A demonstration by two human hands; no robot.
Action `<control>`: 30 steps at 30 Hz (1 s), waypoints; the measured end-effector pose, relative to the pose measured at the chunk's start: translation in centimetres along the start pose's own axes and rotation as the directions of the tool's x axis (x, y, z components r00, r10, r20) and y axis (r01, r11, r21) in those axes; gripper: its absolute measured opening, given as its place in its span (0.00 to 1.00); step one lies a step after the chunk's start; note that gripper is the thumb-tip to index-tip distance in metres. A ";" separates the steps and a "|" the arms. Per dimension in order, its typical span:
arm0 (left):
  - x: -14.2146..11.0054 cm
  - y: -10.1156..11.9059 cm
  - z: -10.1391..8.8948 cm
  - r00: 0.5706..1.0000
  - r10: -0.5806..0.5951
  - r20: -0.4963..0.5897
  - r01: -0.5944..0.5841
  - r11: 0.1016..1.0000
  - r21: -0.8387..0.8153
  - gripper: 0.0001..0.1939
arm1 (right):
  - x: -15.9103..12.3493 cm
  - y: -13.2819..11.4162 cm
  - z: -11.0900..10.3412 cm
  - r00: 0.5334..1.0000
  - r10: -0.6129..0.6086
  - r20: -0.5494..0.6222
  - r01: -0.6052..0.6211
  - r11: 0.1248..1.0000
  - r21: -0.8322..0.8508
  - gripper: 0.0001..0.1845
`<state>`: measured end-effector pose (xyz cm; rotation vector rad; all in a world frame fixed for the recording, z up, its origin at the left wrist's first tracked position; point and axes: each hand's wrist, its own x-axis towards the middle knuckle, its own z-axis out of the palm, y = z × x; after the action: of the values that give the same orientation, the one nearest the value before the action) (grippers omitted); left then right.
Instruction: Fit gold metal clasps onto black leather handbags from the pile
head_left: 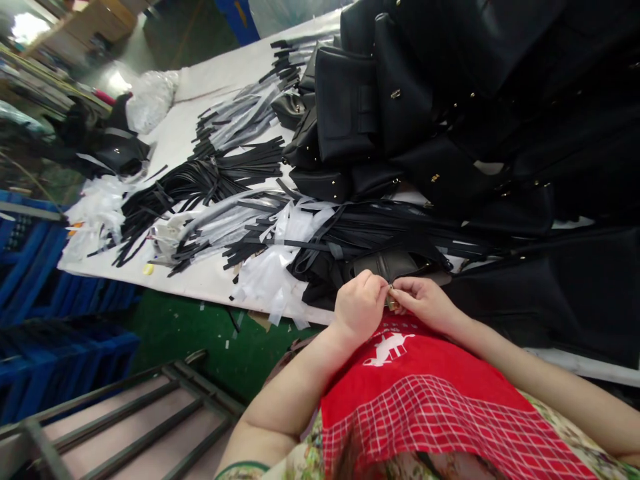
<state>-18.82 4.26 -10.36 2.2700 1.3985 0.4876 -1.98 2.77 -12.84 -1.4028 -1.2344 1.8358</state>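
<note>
My left hand (361, 303) and my right hand (423, 303) meet at the table's near edge, in front of the red apron (425, 353). Both are closed in a pinch around a small gold-coloured metal piece (391, 303); its exact kind is too small to make out. Just beyond my fingers lies a dark leather bag piece (387, 265), partly hidden by my hands. Bundles of black straps (365, 227) stretch across the table behind it.
Black bags (345, 100) with small gold fittings are heaped at the back and right. More straps (200, 177) and white plastic wrapping (273, 280) cover the white table (200, 80). Blue pallets (55, 320) and a metal rack (135, 420) stand at the left.
</note>
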 end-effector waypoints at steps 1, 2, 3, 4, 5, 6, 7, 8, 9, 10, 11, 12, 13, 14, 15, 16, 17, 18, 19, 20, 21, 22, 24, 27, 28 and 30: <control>-0.1 0.3 0.3 1.000 -0.020 -0.004 0.020 0.999 0.045 0.07 | 0.0 0.0 0.0 1.000 0.002 0.002 -0.002 1.000 0.008 0.16; -0.2 0.4 0.6 0.999 -0.045 -0.006 0.046 0.996 0.082 0.06 | 0.0 0.1 0.0 1.000 0.005 0.005 -0.005 1.000 0.018 0.17; -0.2 0.5 0.8 0.997 -0.074 -0.012 0.075 0.990 0.117 0.06 | -0.1 0.1 0.0 1.000 0.005 0.007 -0.005 1.000 0.029 0.18; -0.2 0.4 1.0 0.994 -0.106 -0.022 0.108 0.983 0.150 0.06 | -0.1 0.0 0.0 1.000 0.002 0.007 -0.002 0.999 0.039 0.18; -0.1 0.2 1.0 0.989 -0.140 -0.039 0.145 0.973 0.179 0.06 | -0.2 0.0 0.0 1.000 -0.004 0.004 0.004 0.999 0.048 0.19; -0.1 -0.1 1.0 0.983 -0.174 -0.062 0.183 0.963 0.197 0.06 | -0.2 -0.1 0.0 1.000 -0.010 -0.003 0.010 0.998 0.058 0.20; 0.1 -0.6 0.8 0.975 -0.204 -0.087 0.218 0.956 0.196 0.06 | -0.3 -0.1 0.0 1.000 -0.013 -0.014 0.014 0.998 0.069 0.20; 0.2 -1.1 0.5 0.967 -0.229 -0.113 0.246 0.954 0.172 0.07 | -0.3 -0.2 0.0 1.000 -0.012 -0.023 0.014 0.997 0.082 0.20; 0.3 -1.7 0.1 0.959 -0.250 -0.137 0.267 0.955 0.127 0.07 | -0.3 -0.1 0.0 0.999 -0.008 -0.032 0.011 0.995 0.100 0.20; 0.3 -2.3 -0.3 0.949 -0.270 -0.161 0.283 0.957 0.068 0.06 | -0.3 -0.1 0.0 0.999 -0.002 -0.042 0.007 0.992 0.122 0.20; 0.4 -2.9 -0.8 0.939 -0.291 -0.186 0.297 0.955 0.007 0.06 | -0.3 0.0 0.0 0.999 0.006 -0.051 0.001 0.990 0.143 0.20; 0.4 -3.4 -1.3 0.928 -0.311 -0.207 0.307 0.950 -0.049 0.06 | -0.2 0.1 -0.1 0.998 0.012 -0.058 -0.003 0.987 0.161 0.20; 0.4 -3.8 -1.8 0.918 -0.329 -0.222 0.316 0.944 -0.095 0.06 | -0.1 0.1 -0.1 0.998 0.017 -0.063 -0.006 0.985 0.174 0.19; 0.3 -4.1 -2.3 0.910 -0.344 -0.232 0.322 0.938 -0.130 0.06 | 0.0 0.2 -0.1 0.998 0.020 -0.066 -0.007 0.983 0.182 0.19; 0.2 -4.3 -2.7 0.908 -0.351 -0.227 0.321 0.933 -0.160 0.06 | 0.1 0.2 -0.1 0.997 0.023 -0.069 -0.010 0.982 0.186 0.19; 0.0 -4.3 -3.0 0.915 -0.348 -0.206 0.312 0.931 -0.188 0.06 | 0.2 0.2 -0.1 0.997 0.027 -0.071 -0.013 0.982 0.190 0.19; -0.1 -4.1 -3.2 0.929 -0.330 -0.170 0.292 0.932 -0.215 0.06 | 0.3 0.2 -0.1 0.997 0.033 -0.074 -0.018 0.981 0.196 0.19; -0.3 -3.9 -3.2 0.947 -0.296 -0.123 0.261 0.935 -0.240 0.06 | 0.4 0.1 -0.1 0.996 0.039 -0.082 -0.022 0.979 0.201 0.19; -0.4 -3.5 -3.2 0.966 -0.248 -0.073 0.221 0.940 -0.259 0.06 | 0.4 0.0 0.0 0.995 0.044 -0.088 -0.025 0.979 0.202 0.19; -0.6 -3.1 -3.1 0.981 -0.191 -0.028 0.177 0.948 -0.265 0.06 | 0.4 -0.1 0.0 0.995 0.044 -0.089 -0.026 0.981 0.194 0.19; -0.7 -2.7 -2.9 0.991 -0.136 0.006 0.133 0.958 -0.255 0.07 | 0.4 -0.2 0.1 0.995 0.038 -0.088 -0.022 0.984 0.177 0.19; -0.8 -2.3 -2.6 0.995 -0.090 0.030 0.095 0.968 -0.231 0.08 | 0.4 -0.3 0.1 0.996 0.026 -0.085 -0.013 0.989 0.149 0.19; -0.8 -1.6 -2.1 0.997 -0.036 0.061 0.045 0.987 -0.154 0.09 | 0.2 -0.5 0.2 0.996 -0.014 -0.088 0.019 0.998 0.062 0.18; -0.6 -1.0 -1.6 0.995 -0.022 0.093 0.025 0.999 -0.039 0.10 | 0.0 -0.6 0.3 0.987 -0.107 -0.116 0.088 0.984 -0.156 0.16; -0.4 -0.9 -1.5 0.995 -0.029 0.094 0.030 1.000 -0.010 0.11 | -0.1 -0.6 0.3 0.982 -0.143 -0.123 0.111 0.964 -0.242 0.15; -0.1 -0.8 -1.6 0.995 -0.037 0.097 0.034 0.999 0.036 0.11 | -0.1 -0.4 0.3 0.969 -0.209 -0.129 0.145 0.911 -0.386 0.13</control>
<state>-20.26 4.73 -9.43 2.2597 1.4062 0.3397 -2.28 2.72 -12.42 -1.5453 -1.6249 1.3752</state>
